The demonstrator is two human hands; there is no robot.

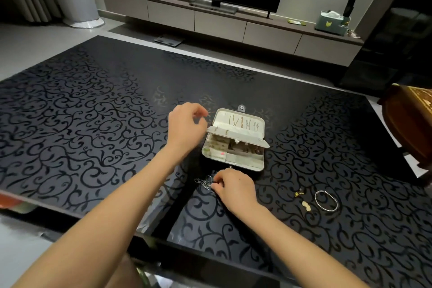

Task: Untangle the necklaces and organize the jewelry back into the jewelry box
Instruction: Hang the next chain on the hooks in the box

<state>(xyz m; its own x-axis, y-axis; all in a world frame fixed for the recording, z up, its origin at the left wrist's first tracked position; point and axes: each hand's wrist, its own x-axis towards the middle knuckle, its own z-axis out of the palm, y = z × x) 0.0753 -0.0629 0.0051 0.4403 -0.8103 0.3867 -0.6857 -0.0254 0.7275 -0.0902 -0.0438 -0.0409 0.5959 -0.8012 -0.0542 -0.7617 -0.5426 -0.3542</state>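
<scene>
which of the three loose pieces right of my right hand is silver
The bangle, the large thin hoop lying farthest right. The small gold piece and the pale lump beside it are much smaller.

We extend both bare forearms. Our left hand [187, 125] sits at 11 o'clock from our right hand [235, 186], fingers curled, any hold unclear. Right fingertips [216, 186] pinch the necklace tangle [203, 182] at 9 o'clock.

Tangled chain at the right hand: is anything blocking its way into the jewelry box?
Nothing visible. The tangled chain, pinched by the right hand, lies on the table before the near wall of the open jewelry box. The left hand hovers at the box's left side, off that path.
</scene>
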